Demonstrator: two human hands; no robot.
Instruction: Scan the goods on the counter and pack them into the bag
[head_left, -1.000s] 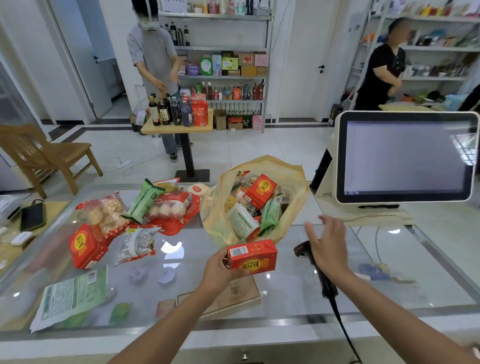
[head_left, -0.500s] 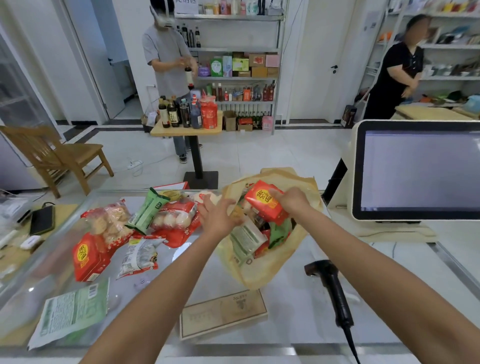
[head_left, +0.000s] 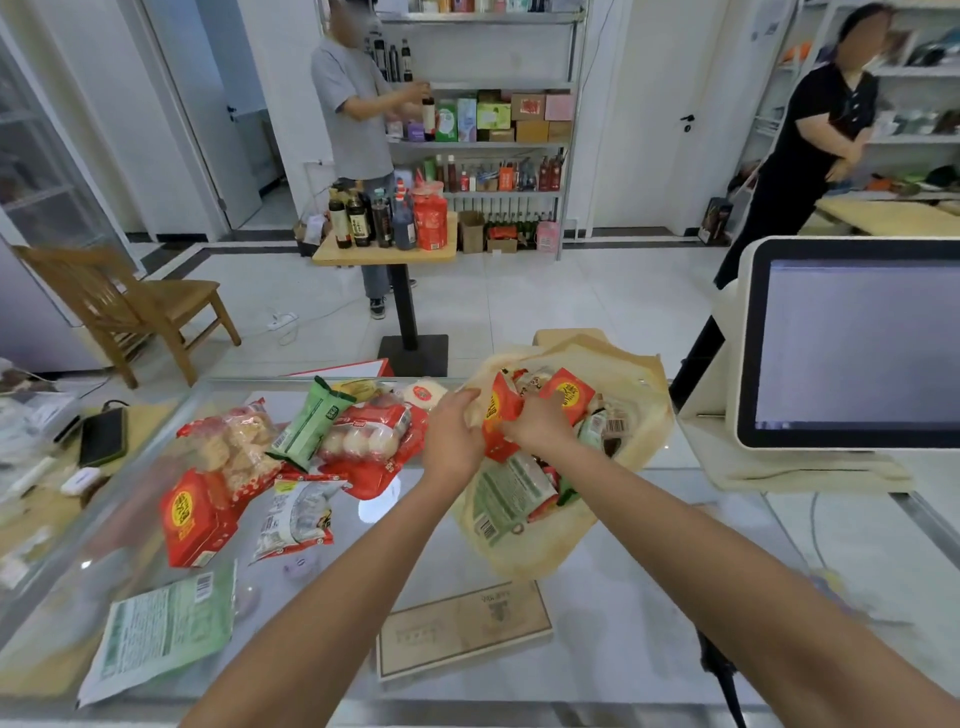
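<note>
Packing | red box (head_left: 497, 415) is being pressed into the bag (head_left: 527, 556), gripped by right hand (head_left: 540, 428) | bag rim is being pinched open by left hand (head_left: 452, 436) | judged: mouth is best being held wide, box being slid in flat.

Both bare forearms extended forward from the lower frame edge, converging toward centre. Left hand (head_left: 451, 439) was knuckles-up, fingers curled, pinching the rim of the bag (head_left: 545, 556). Right hand (head_left: 540, 428) sat just beside it, knuckles-up, fingers curled round a red carton (head_left: 497, 415).
</note>
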